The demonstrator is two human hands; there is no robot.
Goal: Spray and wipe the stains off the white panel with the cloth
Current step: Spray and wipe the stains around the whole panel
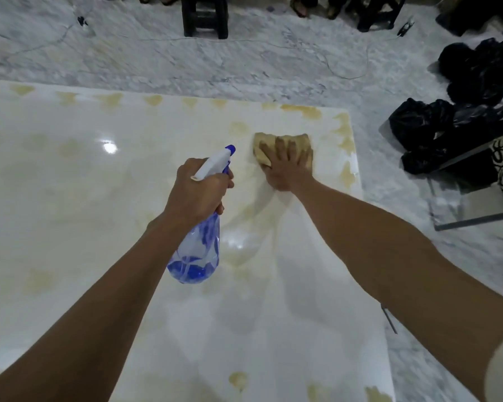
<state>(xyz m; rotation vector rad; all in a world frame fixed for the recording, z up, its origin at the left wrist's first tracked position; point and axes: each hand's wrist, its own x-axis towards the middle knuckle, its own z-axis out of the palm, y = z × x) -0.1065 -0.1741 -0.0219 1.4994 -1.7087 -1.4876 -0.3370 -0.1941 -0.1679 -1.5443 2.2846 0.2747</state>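
Note:
A large glossy white panel (70, 198) lies flat on the floor, marked with yellowish stains (343, 132) along its far and right edges and in scattered patches. My left hand (196, 192) grips a clear spray bottle with blue print and a white and blue trigger head (198, 250), held above the panel's middle with the nozzle pointing to the far right. My right hand (285, 163) presses flat, fingers spread, on a tan cloth (273, 140) near the panel's far right corner. The cloth is partly covered by my fingers.
Grey-veined marble floor (244, 59) surrounds the panel. Black plastic bags (436, 132) and a metal frame (471, 219) lie to the right. A dark stool (205, 15) and people's feet stand at the far edge. A thin cable (349, 74) runs across the floor.

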